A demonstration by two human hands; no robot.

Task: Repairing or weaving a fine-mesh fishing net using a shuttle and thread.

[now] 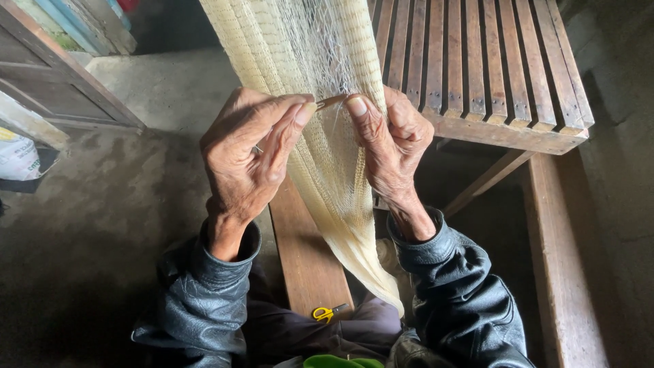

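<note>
A pale cream fishing net [327, 177] hangs down the middle of the view, bunched into a long fold. My left hand [248, 157] and my right hand [392, 146] are raised in front of it, both in black leather sleeves. Between the thumbs and fingertips of both hands I pinch a thin brown netting needle [332, 101] together with strands of the mesh. The net's lower end drapes onto my lap beside a wooden plank [306, 252].
Small yellow-handled scissors [325, 313] lie on the plank near my lap. A slatted wooden bench [490, 68] stands at the upper right, over a long wooden beam [558, 272]. Concrete floor [102, 218] spreads left, with a wooden door frame [54, 82] and a white sack [17, 157].
</note>
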